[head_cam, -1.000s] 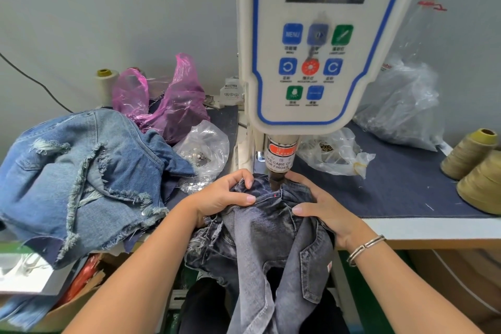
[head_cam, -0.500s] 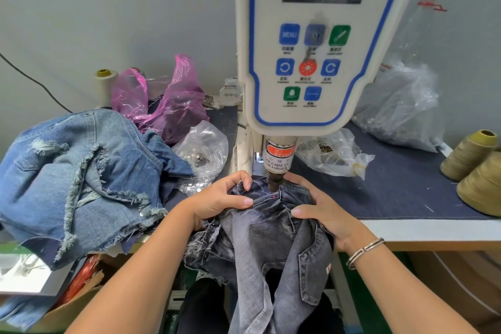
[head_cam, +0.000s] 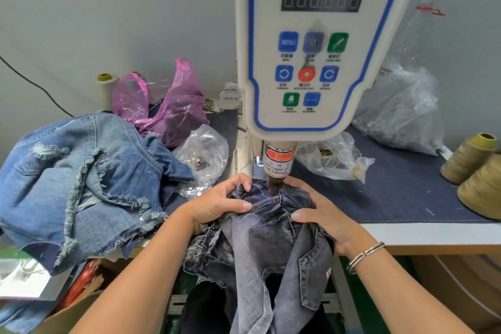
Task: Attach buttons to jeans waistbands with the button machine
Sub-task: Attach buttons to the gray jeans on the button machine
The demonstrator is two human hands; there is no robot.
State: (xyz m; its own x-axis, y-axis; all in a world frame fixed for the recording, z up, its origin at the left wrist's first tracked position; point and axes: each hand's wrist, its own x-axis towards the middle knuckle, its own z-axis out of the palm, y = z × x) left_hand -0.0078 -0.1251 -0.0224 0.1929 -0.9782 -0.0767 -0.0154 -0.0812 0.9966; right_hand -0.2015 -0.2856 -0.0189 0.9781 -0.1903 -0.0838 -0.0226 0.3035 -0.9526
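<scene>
A white servo button machine (head_cam: 311,62) stands at the table's middle, its dark punch head (head_cam: 273,184) pressed down onto the waistband of grey jeans (head_cam: 273,241). A small red dot of light sits on the denim just below the punch. My left hand (head_cam: 219,203) grips the waistband left of the punch, thumb and fingers curled round the fabric edge. My right hand (head_cam: 320,211), with a metal bracelet on the wrist, grips the waistband to the right. The jeans legs hang down off the table's front edge.
A pile of blue frayed denim (head_cam: 78,182) lies at left. Behind it are a pink plastic bag (head_cam: 168,108) and a clear bag of metal buttons (head_cam: 203,157). More clear bags (head_cam: 333,157) sit right of the machine. Tan thread cones (head_cam: 471,157) stand at the far right.
Both hands hold the waistband in nearly the same place. The punch head now sits lower, down on the denim.
</scene>
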